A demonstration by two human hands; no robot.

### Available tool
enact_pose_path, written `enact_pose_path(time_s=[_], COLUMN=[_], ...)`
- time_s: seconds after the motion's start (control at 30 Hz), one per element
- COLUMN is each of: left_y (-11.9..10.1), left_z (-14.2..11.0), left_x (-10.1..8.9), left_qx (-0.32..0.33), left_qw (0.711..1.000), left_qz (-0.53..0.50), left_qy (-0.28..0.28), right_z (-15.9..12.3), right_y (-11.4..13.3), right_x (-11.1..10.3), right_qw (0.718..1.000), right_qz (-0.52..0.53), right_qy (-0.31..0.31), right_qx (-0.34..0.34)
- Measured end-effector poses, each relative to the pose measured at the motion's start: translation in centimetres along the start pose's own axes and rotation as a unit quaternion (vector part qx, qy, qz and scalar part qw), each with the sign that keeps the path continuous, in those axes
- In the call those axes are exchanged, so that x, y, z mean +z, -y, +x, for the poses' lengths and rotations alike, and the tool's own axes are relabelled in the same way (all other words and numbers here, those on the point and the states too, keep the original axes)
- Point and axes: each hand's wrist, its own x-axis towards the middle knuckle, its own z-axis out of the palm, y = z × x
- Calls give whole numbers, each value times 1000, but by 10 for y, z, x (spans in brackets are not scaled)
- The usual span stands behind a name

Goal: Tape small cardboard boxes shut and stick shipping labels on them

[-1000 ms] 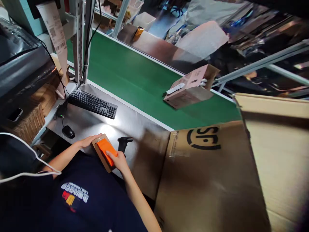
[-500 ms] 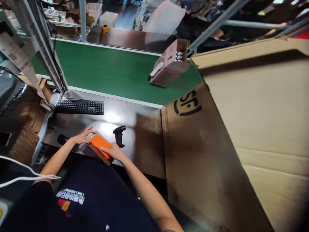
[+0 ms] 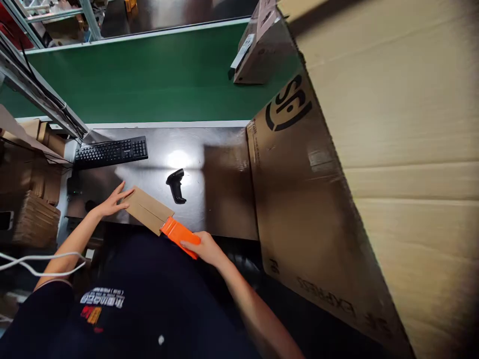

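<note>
A small flat brown cardboard box (image 3: 147, 208) lies at a slant by the front edge of the metal table, with a seam running along its top. My left hand (image 3: 112, 202) is at the box's far left end, fingers stretched apart, some touching its edge. In my right hand (image 3: 206, 247) is an orange tape dispenser (image 3: 178, 235), gripped at its rear end. Its front edge meets the near right end of the box. Just beyond the box, a black barcode scanner (image 3: 175, 186) rests on the table.
A black keyboard (image 3: 111, 151) lies at the table's back left. On the right stands a large open carton (image 3: 295, 184). A green conveyor belt (image 3: 149, 75) runs behind the table, bearing a smaller box (image 3: 258, 57). Flattened cardboard (image 3: 39, 219) is stacked at left.
My right hand has drawn the tape dispenser along the box toward its near right end, uncovering the top. My left hand's fingers have spread at the far end. The camera view has shifted.
</note>
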Motion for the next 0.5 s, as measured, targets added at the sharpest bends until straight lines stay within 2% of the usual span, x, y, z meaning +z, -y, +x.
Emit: enact_pose_path(time_s=[0.07, 0.13, 0.2, 0.27, 0.33, 0.4, 0.5], left_y=[-22, -46, -66, -76, -78, -75, -71], left_z=[-13, -24, -31, -34, -35, -37, -40], left_x=[17, 43, 68, 82, 83, 76, 63], left_qx=[-11, 6, 52, 84, 89, 85, 89], left_qw=[990, 972, 962, 958, 956, 954, 951], left_qz=[132, 229, 267, 274, 281, 288, 296], left_qy=[-39, -57, -34, -13, -11, -6, 11], right_z=[8, 21, 39, 59, 74, 80, 66], right_y=[-10, -14, -12, -5, 5, 12, 8], right_x=[4, 10, 20, 32, 43, 47, 33], right_qw=[999, 998, 996, 993, 992, 991, 989], right_qz=[27, 35, 34, 35, 34, 24, -2], right_qy=[18, 24, 29, 44, 53, 56, 54], right_qx=[-19, -51, -82, -100, -112, -123, -135])
